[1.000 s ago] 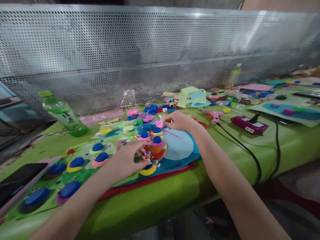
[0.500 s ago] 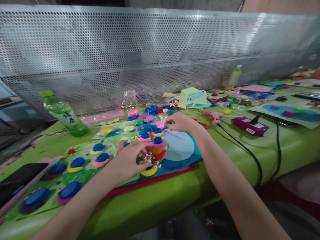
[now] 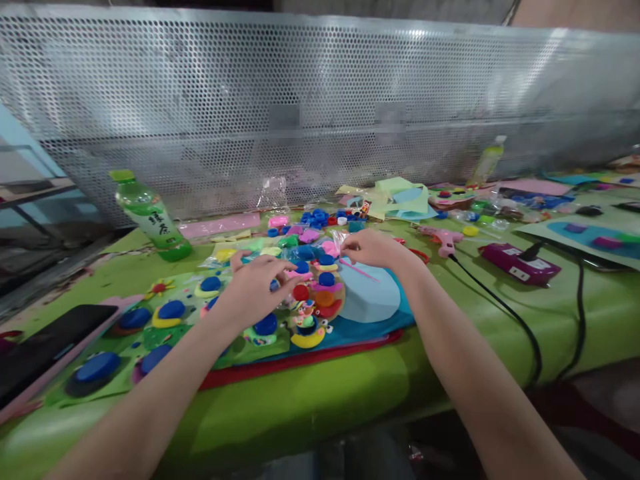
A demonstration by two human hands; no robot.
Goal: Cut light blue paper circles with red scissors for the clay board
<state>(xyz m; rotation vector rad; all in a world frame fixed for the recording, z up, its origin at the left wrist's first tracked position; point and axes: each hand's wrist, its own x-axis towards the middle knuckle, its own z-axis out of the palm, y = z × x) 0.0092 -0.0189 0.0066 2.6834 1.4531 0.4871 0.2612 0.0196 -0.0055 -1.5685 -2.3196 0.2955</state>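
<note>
My left hand [image 3: 260, 283] hovers open, fingers apart, over a green craft board [image 3: 280, 345] with clay snails that have blue bottle-cap shells. Just beyond its fingertips, a small colourful figurine [image 3: 304, 312] sits at a yellow clay snail [image 3: 307, 339] with white eyes. My right hand [image 3: 373, 250] is closed in a pinch beside pink clay [image 3: 330, 249] and a clear plastic wrapper [image 3: 340, 238]; what its fingertips grip is hidden. Below it, a thin pink stick [image 3: 359, 270] lies on a light blue paper oval [image 3: 370, 297].
A green bottle [image 3: 150, 217] stands at left, behind a black phone [image 3: 55, 347]. Blue caps [image 3: 316, 218] and paper scraps [image 3: 400, 197] lie along the back, before a perforated metal panel [image 3: 200, 113]. Rightward are a pink glue gun [image 3: 443, 240], a purple power strip [image 3: 520, 263] and black cords.
My left hand has come away from the figurine and yellow snail, up and to the left, uncovering them. My right hand stays by the wrapper. The whole view has shifted slightly.
</note>
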